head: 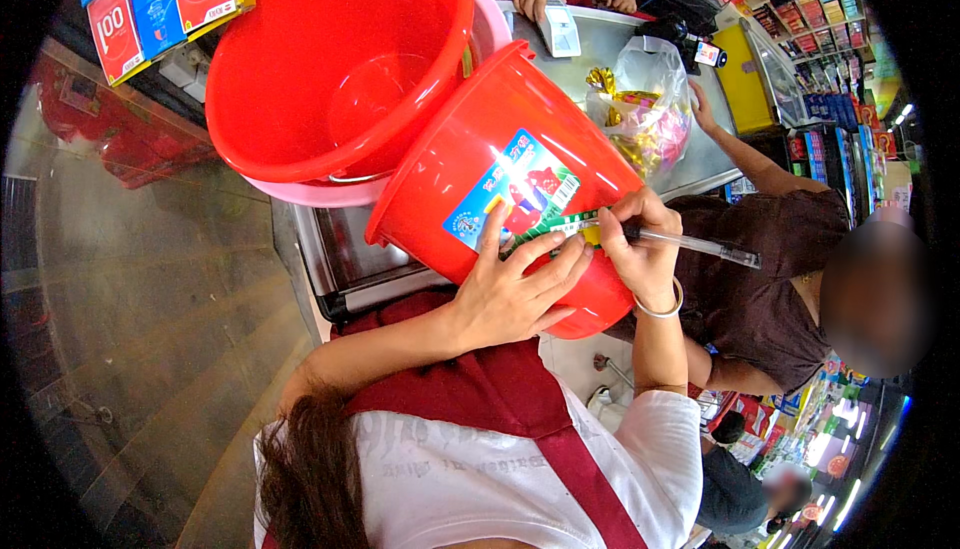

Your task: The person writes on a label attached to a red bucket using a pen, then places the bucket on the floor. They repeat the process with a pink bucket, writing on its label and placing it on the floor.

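Observation:
A red plastic bucket (480, 136) lies tilted on its side, its printed label (517, 189) facing me. My left hand (517, 279) rests spread on the bucket's wall and on the lower edge of the label. In my right hand (645, 241) is a pen (697, 244) with a clear barrel, its tip end at a green and white strip (574, 223) on the bucket. Past the bucket, a large red plastic basin (300, 84) sits in a pink basin (322, 193).
A metal-topped counter (600, 46) holds a clear plastic bag (656, 114) of shiny wrapped items. Across it, a person's hand is on a handheld device (561, 28). Another person in brown stands at the right, an arm on the counter. Boxes (161, 1) stand at upper left.

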A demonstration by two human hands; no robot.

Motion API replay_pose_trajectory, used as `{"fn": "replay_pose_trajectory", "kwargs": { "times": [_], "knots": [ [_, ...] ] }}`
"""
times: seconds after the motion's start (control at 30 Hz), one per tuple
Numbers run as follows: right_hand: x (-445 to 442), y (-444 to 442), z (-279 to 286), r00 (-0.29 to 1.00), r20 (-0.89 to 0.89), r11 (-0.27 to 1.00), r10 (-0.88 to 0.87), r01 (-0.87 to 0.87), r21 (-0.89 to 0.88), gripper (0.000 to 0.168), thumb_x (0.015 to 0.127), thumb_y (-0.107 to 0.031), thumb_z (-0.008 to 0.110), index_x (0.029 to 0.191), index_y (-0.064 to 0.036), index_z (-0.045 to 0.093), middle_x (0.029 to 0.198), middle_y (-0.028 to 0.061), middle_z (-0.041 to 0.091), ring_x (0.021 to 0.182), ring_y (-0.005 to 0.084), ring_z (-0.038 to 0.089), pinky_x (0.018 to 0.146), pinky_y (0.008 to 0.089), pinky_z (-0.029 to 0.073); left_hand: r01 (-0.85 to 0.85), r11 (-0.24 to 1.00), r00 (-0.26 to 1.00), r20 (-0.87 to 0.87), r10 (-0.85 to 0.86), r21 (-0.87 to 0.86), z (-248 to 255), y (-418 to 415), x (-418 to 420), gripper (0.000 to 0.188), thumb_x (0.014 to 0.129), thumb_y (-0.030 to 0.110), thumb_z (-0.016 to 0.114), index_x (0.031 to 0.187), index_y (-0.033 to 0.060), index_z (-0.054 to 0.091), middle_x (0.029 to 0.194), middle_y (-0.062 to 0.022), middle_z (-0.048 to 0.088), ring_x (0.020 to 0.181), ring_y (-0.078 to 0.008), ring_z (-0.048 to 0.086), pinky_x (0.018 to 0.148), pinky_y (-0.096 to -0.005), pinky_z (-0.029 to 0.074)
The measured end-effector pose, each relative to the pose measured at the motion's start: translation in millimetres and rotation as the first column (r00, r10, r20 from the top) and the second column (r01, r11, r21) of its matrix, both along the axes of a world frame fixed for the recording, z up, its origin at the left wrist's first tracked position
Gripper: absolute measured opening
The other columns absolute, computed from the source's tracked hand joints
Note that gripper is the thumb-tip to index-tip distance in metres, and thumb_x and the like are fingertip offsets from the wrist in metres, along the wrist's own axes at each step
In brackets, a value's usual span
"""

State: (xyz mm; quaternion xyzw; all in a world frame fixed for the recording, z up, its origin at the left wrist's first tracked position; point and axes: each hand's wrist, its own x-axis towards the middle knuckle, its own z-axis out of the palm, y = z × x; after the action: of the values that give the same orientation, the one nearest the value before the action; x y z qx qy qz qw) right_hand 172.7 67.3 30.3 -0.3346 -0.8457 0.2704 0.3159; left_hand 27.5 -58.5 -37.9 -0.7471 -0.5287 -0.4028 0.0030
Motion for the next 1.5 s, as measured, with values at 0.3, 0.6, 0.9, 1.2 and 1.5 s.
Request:
{"fn": "replay_pose_trajectory", "kwargs": {
  "times": [0.3, 0.6, 0.9, 1.2, 1.5],
  "knots": [
    [-4, -1, 5, 0.999, 0.017, 0.999, 0.035, -0.035, 0.003, 0.021, 0.075, -0.001, 0.071, 0.065, -0.003, 0.052, 0.059, 0.0059, 0.057, 0.05, 0.0123, 0.055, 0.048, 0.0253, 0.042, 0.001, 1.0, 1.0, 0.001, -0.001, 0.003, 1, 0, 0, 0.065, 0.071, 0.043, 0.072, 0.125, 0.009, 0.058, 0.131, -0.002, 0.048, 0.122, -0.0201, 0.04, 0.104, -0.0729, 0.021],
    [-3, -2, 6, 0.999, 0.018, 0.999, 0.042, -0.041, -0.012, 0.021, 0.074, -0.001, 0.07, 0.065, -0.003, 0.051, 0.058, 0.0068, 0.056, 0.049, 0.0151, 0.055, 0.048, 0.0258, 0.042, 0.01, 1.0, 1.0, 0.006, -0.01, 0.004, 1, 1, -1, 0.066, 0.071, 0.042, 0.072, 0.125, 0.008, 0.058, 0.13, -0.0026, 0.049, 0.121, -0.0206, 0.041, 0.104, -0.074, 0.021],
    [-5, -1, 8, 0.997, 0.053, 0.996, 0.06, -0.063, 0.061, 0.021, 0.075, 0.0, 0.069, 0.066, -0.002, 0.05, 0.058, 0.0059, 0.054, 0.051, 0.0115, 0.053, 0.049, 0.0265, 0.041, -0.02, 1.0, 0.997, -0.08, 0.02, -0.002, 3, -2, 2, 0.064, 0.071, 0.043, 0.071, 0.124, 0.0082, 0.059, 0.126, -0.0031, 0.05, 0.122, -0.0217, 0.041, 0.104, -0.0743, 0.022],
    [12, 0, 0, 0.983, -0.131, 0.951, -0.131, 0.088, -0.297, 0.02, 0.081, -0.003, 0.071, 0.072, -0.004, 0.053, 0.065, -0.0016, 0.056, 0.054, 0.0065, 0.049, 0.051, 0.0218, 0.039, -0.005, 0.998, 0.989, -0.146, -0.005, -0.069, 9, -2, 2, 0.072, 0.073, 0.052, 0.068, 0.129, 0.0089, 0.056, 0.134, -0.0038, 0.047, 0.123, -0.024, 0.039, 0.106, -0.0733, 0.019],
    [6, 2, -3, 0.999, -0.043, 0.998, -0.033, 0.03, -0.062, 0.022, 0.075, -0.004, 0.074, 0.068, -0.003, 0.054, 0.059, 0.002, 0.056, 0.053, 0.0068, 0.05, 0.05, 0.024, 0.04, 0.002, 0.998, 0.995, -0.101, -0.008, -0.062, 8, 0, 5, 0.066, 0.072, 0.051, 0.069, 0.122, 0.0088, 0.059, 0.138, -0.0034, 0.045, 0.121, -0.0273, 0.037, 0.106, -0.0721, 0.018]
  ]
}}
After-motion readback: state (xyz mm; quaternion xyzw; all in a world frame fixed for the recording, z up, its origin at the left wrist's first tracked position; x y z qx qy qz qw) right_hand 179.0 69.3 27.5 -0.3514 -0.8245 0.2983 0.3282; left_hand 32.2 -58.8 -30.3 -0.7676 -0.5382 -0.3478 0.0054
